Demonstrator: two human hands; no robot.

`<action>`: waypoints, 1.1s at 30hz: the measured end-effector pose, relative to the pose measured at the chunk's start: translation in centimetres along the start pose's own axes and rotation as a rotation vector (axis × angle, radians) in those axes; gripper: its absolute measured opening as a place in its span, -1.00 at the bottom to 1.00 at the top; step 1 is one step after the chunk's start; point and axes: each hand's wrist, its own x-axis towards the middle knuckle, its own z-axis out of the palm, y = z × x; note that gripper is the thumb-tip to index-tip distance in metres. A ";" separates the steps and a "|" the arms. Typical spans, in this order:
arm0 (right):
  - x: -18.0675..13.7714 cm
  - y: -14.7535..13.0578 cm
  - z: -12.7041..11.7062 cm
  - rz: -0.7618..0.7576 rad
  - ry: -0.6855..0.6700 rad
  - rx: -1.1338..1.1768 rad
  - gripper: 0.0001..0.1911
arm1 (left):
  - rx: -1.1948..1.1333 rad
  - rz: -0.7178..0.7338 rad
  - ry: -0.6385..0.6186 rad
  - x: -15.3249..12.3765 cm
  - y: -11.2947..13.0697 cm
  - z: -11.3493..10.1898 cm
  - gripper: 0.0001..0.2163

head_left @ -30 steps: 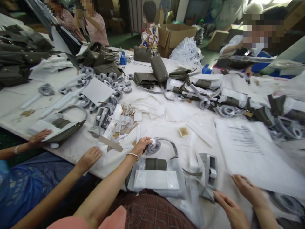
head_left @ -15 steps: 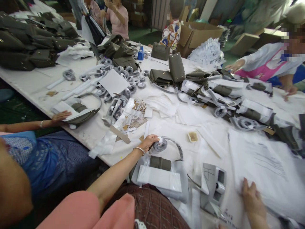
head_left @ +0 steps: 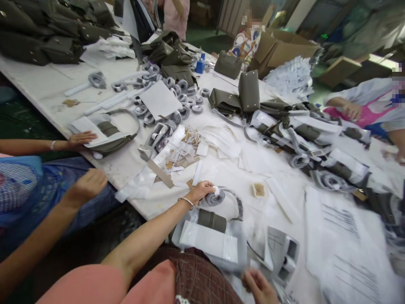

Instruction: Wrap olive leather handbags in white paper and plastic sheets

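My left hand (head_left: 202,192) is closed on a coiled, wrapped strap (head_left: 215,197) with a white band round it. A grey strap arcs from beside the coil to the handbag (head_left: 211,221) in front of me. That bag is dark olive, its front covered by a white sheet (head_left: 209,241) and clear wrapping. My right hand (head_left: 259,286) is at the bottom, just right of the bag's wrapped edge, with its fingers curled. Whatever it may hold is hidden. Beside it lies a grey wrapped piece (head_left: 283,251) with a cut-out. White plastic bags (head_left: 348,245) with printed lines are stacked at right.
On the left, a co-worker's hand (head_left: 82,138) rests on another handbag (head_left: 110,141); a second co-worker's arm reaches in below. Paper scraps (head_left: 183,152), coiled straps (head_left: 172,90) and piled bags (head_left: 303,126) cover much of the table. Another person stands at far right.
My right hand has left the white plastic bags and moved left, beside the handbag. My left hand stays on the coiled strap. The neighbour's other arm has come into view; the camera has tilted.
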 end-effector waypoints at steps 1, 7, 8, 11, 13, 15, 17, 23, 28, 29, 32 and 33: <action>1.1 -1.7 1.3 0.003 -0.005 0.058 -0.44 | 0.022 0.004 -0.003 0.0 0.0 0.1 -0.68; 9.3 -13.1 5.5 -0.060 -0.045 0.414 -0.51 | 0.160 0.063 -0.027 -0.5 0.0 0.4 -0.67; 10.3 -14.0 5.7 -0.057 -0.034 0.437 -0.50 | 0.171 0.075 -0.027 -0.6 0.0 0.4 -0.67; 12.6 -14.5 6.3 -0.054 -0.041 0.431 -0.50 | 0.194 0.105 -0.025 -0.9 0.0 0.2 -0.67; 13.4 -13.8 6.6 -0.044 -0.063 0.391 -0.51 | 0.229 0.130 -0.025 -1.0 -0.2 0.2 -0.69; 13.8 -13.1 6.9 -0.023 -0.055 0.368 -0.51 | 0.267 0.164 -0.027 -1.2 -0.3 0.2 -0.71; 14.0 -12.6 7.1 -0.006 -0.029 0.366 -0.50 | 0.285 0.191 -0.023 -1.3 -0.3 0.2 -0.72; 13.9 -12.0 6.9 0.005 -0.045 0.366 -0.50 | 0.358 0.193 -0.003 -1.8 0.0 0.7 -0.76; 13.7 -12.1 6.6 0.073 -0.069 0.431 -0.49 | 0.387 0.216 0.001 -1.7 -0.1 1.1 -0.77; 13.7 -12.1 6.6 0.096 -0.090 0.445 -0.49 | 0.391 0.221 0.004 -1.7 -0.2 1.1 -0.77; 13.9 -11.9 6.5 0.135 -0.135 0.411 -0.48 | 0.407 0.217 0.016 -1.7 -0.4 1.0 -0.77; 14.0 -11.8 6.4 0.127 -0.138 0.368 -0.49 | 0.410 0.213 0.020 -1.7 -0.5 1.0 -0.77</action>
